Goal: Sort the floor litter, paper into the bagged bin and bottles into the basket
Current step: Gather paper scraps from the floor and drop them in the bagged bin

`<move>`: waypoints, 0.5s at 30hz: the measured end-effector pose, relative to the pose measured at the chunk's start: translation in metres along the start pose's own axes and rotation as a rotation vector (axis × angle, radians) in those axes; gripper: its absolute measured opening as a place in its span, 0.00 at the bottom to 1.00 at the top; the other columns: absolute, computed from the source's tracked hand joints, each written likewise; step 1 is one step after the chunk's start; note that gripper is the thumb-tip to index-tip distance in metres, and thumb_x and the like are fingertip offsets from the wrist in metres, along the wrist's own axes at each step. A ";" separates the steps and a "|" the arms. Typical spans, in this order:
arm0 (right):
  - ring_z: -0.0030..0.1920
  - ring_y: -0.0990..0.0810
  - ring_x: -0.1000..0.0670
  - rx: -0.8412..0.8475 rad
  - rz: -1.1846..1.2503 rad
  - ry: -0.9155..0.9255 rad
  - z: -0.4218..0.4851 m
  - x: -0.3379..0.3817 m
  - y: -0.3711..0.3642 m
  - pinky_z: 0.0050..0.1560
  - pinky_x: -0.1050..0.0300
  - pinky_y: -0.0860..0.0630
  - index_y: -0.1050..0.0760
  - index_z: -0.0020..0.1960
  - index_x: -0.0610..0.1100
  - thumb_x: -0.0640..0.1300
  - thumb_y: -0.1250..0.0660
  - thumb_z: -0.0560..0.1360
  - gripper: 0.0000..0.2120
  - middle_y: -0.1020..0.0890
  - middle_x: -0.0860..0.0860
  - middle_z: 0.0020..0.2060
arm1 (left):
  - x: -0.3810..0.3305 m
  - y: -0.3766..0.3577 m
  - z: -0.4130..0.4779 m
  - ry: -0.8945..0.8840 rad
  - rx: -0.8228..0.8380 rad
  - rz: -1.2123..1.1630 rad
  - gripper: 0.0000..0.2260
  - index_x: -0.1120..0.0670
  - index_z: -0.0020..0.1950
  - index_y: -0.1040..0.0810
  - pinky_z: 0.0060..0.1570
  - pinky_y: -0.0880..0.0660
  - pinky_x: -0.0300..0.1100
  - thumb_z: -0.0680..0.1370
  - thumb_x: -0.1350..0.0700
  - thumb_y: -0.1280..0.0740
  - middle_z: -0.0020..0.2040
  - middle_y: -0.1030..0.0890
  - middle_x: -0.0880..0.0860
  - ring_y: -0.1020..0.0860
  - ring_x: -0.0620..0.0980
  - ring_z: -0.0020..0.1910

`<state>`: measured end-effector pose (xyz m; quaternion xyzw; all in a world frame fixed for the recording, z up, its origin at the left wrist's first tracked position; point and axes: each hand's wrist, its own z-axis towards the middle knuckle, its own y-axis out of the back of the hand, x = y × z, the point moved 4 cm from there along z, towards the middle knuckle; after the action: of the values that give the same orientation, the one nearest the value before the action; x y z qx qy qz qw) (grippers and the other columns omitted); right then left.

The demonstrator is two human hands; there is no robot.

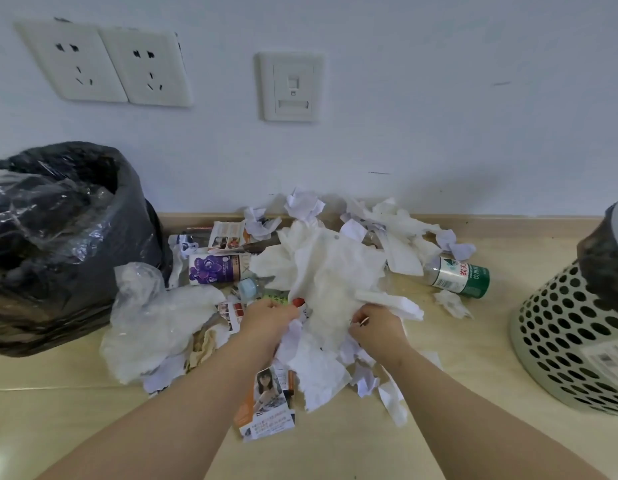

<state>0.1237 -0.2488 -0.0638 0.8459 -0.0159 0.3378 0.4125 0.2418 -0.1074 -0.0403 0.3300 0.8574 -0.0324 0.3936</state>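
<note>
The crumpled tissue sheet (pixel 335 271) is gripped at its near edge by both hands. The fingers of the left hand (pixel 269 320) are curled into its soft folds, and the right hand (pixel 376 327) is closed on the other near corner. The sheet is white, thin and deeply creased, and is spread over the middle of the litter.

Just beyond the left knuckles 1 red cap (pixel 298 301) and a small bottle with a pale blue cap (pixel 248 287) are partly buried (how much lies under the paper cannot be told). Torn white scraps (pixel 321 375) are scattered between the wrists, and a glossy printed leaflet (pixel 266 403) lies flat nearer than the left wrist.

Beyond and to the right of the right hand, a clear plastic bottle with a green label (pixel 460 277) lies on its side. Bare pale wooden floor (pixel 473 393) is left open rightward as far as the perforated basket (pixel 570 341).

Far to the left, the bin lined with a shiny black bag (pixel 58 244) stands by the wall (pixel 404 133), with a limp clear plastic bag (pixel 144 317) between it and the left hand.
</note>
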 end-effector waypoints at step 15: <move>0.30 0.31 0.52 -0.056 1.066 -0.012 -0.067 0.140 0.014 0.25 0.62 0.33 0.34 0.44 0.46 0.35 0.36 0.73 0.09 0.28 0.47 0.38 | -0.083 0.016 -0.054 -0.075 0.068 -0.678 0.07 0.56 0.42 0.27 0.36 0.28 0.42 0.78 0.57 0.42 0.39 0.25 0.52 0.26 0.51 0.36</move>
<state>0.1902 -0.1752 0.0564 0.7112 -0.4546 0.4950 0.2061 0.2555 -0.1229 0.0577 0.0377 0.9016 -0.2023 0.3805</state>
